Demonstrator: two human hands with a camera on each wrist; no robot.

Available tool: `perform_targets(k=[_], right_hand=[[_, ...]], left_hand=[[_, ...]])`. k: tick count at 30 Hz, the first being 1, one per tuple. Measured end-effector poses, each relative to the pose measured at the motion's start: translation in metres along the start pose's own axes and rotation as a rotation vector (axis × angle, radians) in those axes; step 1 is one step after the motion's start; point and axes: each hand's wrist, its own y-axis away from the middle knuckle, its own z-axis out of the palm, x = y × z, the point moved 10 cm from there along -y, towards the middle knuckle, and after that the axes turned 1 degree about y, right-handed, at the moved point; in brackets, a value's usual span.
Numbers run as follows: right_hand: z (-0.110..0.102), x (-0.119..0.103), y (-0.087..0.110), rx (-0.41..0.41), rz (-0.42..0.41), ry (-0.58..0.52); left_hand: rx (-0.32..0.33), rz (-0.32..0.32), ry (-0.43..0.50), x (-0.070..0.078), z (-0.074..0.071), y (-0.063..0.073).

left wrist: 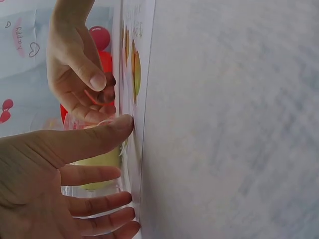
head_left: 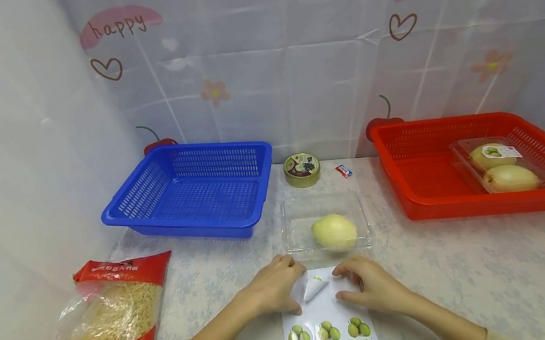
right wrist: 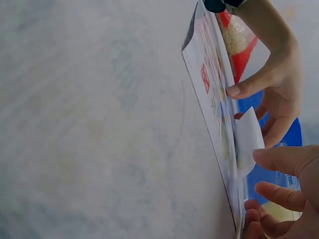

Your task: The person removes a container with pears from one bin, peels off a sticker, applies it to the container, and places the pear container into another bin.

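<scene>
A sheet of stickers (head_left: 326, 315) printed with green fruit lies on the table, one white sticker (head_left: 314, 288) on it lifted and curled. My left hand (head_left: 277, 286) rests at the sheet's left edge, thumb and fingers spread, as the left wrist view shows. My right hand (head_left: 374, 288) is over the sheet's right side, fingers loosely bent with nothing between them. In the right wrist view its thumb overlaps the curled sticker (right wrist: 248, 142). Just beyond the sheet stands a clear plastic box (head_left: 300, 217) with a pale yellow-green fruit (head_left: 335, 231) in it.
A blue basket (head_left: 190, 224) stands at the back left. The red basket (head_left: 483, 205) at right holds a labelled box of two fruits (head_left: 511, 179). Behind the clear box sit a round tin (head_left: 302, 170) and a small packet (head_left: 344, 171). A bag of pasta (head_left: 112, 317) lies at left.
</scene>
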Motion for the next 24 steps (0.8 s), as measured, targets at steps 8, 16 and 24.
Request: perform_targets(k=[8,16,24], right_hand=[[0.023,-0.016,-0.02,-0.081,-0.053,0.02],[0.037,-0.022,-0.036,-0.132,-0.045,0.066],[0.033,-0.022,-0.041,-0.176,-0.059,-0.066]], left_hand=[[-0.006,0.012,-0.006,-0.005,-0.001,0.006],[-0.004,0.003,0.001,-0.01,0.0,0.012],[-0.004,0.01,0.013,-0.01,-0.001,0.013]])
